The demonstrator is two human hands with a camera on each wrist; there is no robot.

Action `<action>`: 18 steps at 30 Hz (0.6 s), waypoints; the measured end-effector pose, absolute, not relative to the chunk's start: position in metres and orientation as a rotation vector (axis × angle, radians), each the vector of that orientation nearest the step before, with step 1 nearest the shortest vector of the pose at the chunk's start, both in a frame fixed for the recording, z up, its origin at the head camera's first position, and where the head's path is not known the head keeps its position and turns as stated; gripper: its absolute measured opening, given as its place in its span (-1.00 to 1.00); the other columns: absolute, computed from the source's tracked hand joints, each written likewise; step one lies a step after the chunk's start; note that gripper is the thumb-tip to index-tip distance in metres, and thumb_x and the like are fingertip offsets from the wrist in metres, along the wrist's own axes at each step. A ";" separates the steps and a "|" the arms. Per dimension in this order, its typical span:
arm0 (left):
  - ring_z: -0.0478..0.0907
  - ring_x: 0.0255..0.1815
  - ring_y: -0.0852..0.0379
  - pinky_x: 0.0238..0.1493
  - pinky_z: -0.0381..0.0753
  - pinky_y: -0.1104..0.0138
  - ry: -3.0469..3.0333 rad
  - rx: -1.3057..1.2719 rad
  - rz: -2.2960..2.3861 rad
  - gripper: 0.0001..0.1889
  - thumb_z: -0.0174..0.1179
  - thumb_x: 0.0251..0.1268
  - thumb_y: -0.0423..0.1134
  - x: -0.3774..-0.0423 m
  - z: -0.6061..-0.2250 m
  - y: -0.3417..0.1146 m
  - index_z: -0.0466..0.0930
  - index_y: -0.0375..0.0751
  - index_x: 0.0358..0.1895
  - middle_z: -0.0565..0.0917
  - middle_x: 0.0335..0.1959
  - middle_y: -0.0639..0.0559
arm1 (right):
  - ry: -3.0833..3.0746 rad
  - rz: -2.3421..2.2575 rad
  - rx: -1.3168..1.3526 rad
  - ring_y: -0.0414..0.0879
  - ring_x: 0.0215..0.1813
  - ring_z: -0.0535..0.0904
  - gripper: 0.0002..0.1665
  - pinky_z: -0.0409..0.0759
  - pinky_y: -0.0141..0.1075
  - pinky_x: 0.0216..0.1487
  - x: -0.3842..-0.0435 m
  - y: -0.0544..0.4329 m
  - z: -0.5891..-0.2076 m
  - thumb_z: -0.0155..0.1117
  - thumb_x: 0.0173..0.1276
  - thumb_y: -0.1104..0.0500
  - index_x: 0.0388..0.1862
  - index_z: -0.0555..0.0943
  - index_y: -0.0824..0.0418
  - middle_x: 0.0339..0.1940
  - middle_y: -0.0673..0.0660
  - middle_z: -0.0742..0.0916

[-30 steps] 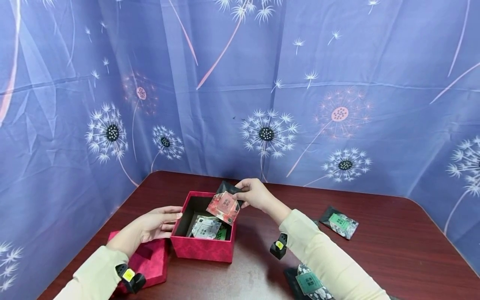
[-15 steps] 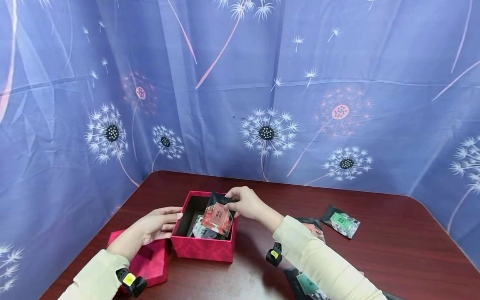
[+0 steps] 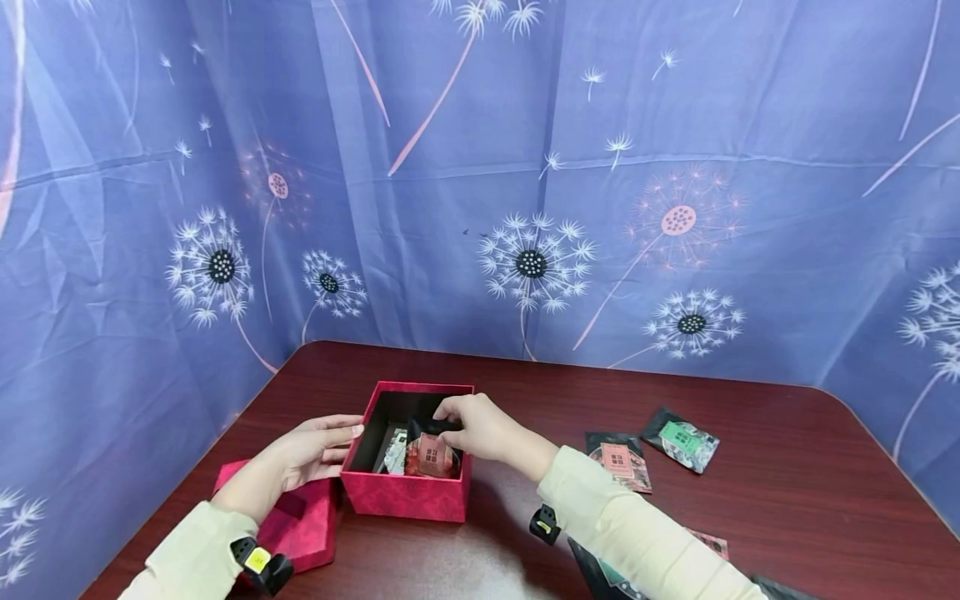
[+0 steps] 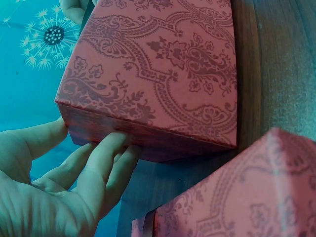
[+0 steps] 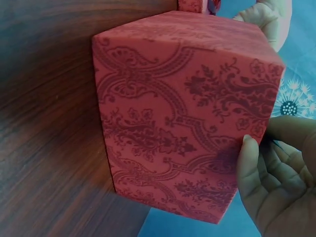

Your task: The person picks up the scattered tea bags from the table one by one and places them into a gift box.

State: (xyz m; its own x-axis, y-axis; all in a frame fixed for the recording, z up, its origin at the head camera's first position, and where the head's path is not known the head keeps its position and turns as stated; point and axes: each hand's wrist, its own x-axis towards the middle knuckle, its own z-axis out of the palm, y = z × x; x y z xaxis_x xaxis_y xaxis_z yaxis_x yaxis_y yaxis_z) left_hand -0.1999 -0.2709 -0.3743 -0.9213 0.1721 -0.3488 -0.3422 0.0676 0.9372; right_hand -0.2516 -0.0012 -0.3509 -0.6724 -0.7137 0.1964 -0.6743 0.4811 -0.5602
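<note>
The red patterned box (image 3: 408, 497) sits uncovered on the table. My right hand (image 3: 480, 427) reaches over its right rim and pinches the black top of a sachet with a red label (image 3: 433, 456), its lower part down inside the box. Left of that sachet lies a white-labelled sachet (image 3: 394, 452). My left hand (image 3: 318, 450) rests its extended fingertips against the box's left side, which the left wrist view shows from close by; there the fingers (image 4: 106, 160) touch the patterned wall. In the right wrist view the box wall hides the held sachet.
The red box lid (image 3: 303, 529) lies beneath my left forearm. To the right lie a green-labelled sachet (image 3: 682, 442) and a red-labelled one (image 3: 618, 461). More sachets are partly covered by my right sleeve (image 3: 630, 517). A blue dandelion-print curtain (image 3: 450, 275) hangs behind the table (image 3: 787, 492).
My right hand has lowered the red-labelled sachet from above the box's right rim into the box and turned it more upright. The left hand stays at the box's side.
</note>
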 end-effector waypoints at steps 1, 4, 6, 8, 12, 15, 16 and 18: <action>0.64 -0.08 0.13 -0.10 0.67 0.22 1.986 -0.171 1.912 -0.31 0.12 0.36 -0.18 -0.200 -0.375 -0.271 0.04 -0.43 0.42 0.64 -0.01 -0.01 | 2.656 -0.950 -1.250 -0.08 -0.26 0.63 -0.77 0.58 -0.32 -0.24 -0.251 -0.001 -0.352 0.31 0.18 0.36 -0.15 0.63 0.33 -0.31 0.18 0.74; 0.64 -0.09 0.13 -0.09 0.67 0.22 1.985 -0.173 1.916 -0.31 0.12 0.35 -0.18 -0.200 -0.375 -0.270 0.05 -0.43 0.41 0.65 -0.02 -0.01 | 2.686 -0.925 -1.281 -0.09 -0.28 0.62 -0.77 0.59 -0.32 -0.24 -0.251 0.001 -0.355 0.31 0.18 0.36 -0.15 0.62 0.32 -0.31 0.18 0.74; 0.64 -0.09 0.14 -0.09 0.67 0.22 1.982 -0.177 1.919 -0.31 0.12 0.35 -0.18 -0.199 -0.376 -0.270 0.05 -0.43 0.41 0.66 -0.03 0.00 | 2.710 -0.918 -1.305 -0.06 -0.23 0.64 -0.76 0.61 -0.28 -0.18 -0.249 0.002 -0.357 0.31 0.18 0.35 -0.14 0.62 0.31 -0.28 0.18 0.74; 0.64 -0.09 0.14 -0.09 0.67 0.22 1.980 -0.177 1.920 -0.31 0.11 0.36 -0.19 -0.199 -0.376 -0.270 0.05 -0.43 0.41 0.66 -0.03 -0.01 | 2.736 -0.923 -1.334 -0.05 -0.20 0.65 -0.76 0.61 -0.27 -0.14 -0.248 0.004 -0.359 0.31 0.18 0.34 -0.15 0.62 0.31 -0.25 0.17 0.73; 0.64 -0.09 0.15 -0.09 0.67 0.22 1.978 -0.182 1.915 -0.32 0.11 0.36 -0.19 -0.198 -0.376 -0.270 0.04 -0.43 0.41 0.66 -0.03 0.00 | 2.781 -0.965 -1.387 -0.04 -0.18 0.64 -0.77 0.60 -0.30 -0.09 -0.245 0.008 -0.361 0.34 0.16 0.32 -0.17 0.61 0.31 -0.23 0.15 0.71; 0.64 -0.10 0.15 -0.09 0.67 0.23 1.988 -0.193 1.905 -0.32 0.11 0.37 -0.18 -0.198 -0.375 -0.270 0.06 -0.42 0.41 0.66 -0.05 0.02 | 2.798 -1.001 -1.405 -0.04 -0.19 0.61 -0.76 0.59 -0.30 -0.08 -0.243 0.013 -0.361 0.35 0.17 0.29 -0.17 0.61 0.30 -0.22 0.15 0.69; 0.64 -0.10 0.15 -0.09 0.67 0.22 1.994 -0.196 1.900 -0.33 0.11 0.37 -0.17 -0.198 -0.375 -0.270 0.07 -0.41 0.41 0.66 -0.06 0.02 | 2.804 -1.006 -1.409 -0.04 -0.17 0.60 -0.76 0.59 -0.30 -0.07 -0.242 0.015 -0.360 0.35 0.17 0.28 -0.16 0.61 0.30 -0.21 0.15 0.69; 0.64 -0.11 0.14 -0.08 0.67 0.21 2.007 -0.203 1.893 -0.34 0.11 0.37 -0.17 -0.198 -0.374 -0.270 0.09 -0.41 0.40 0.66 -0.07 0.02 | 2.817 -1.000 -1.419 -0.06 -0.15 0.59 -0.76 0.58 -0.27 -0.03 -0.240 0.019 -0.359 0.34 0.19 0.26 -0.15 0.62 0.28 -0.19 0.13 0.68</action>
State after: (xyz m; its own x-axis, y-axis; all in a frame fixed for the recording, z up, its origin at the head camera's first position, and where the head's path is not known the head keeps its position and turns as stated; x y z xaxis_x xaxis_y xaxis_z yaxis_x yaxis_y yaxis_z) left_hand -0.1983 -0.2704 -0.3738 -0.9199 0.1486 -0.3630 -0.3537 0.0857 0.9314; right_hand -0.2397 0.0189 -0.3593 -0.6210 -0.6746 0.3991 -0.7752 0.4536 -0.4396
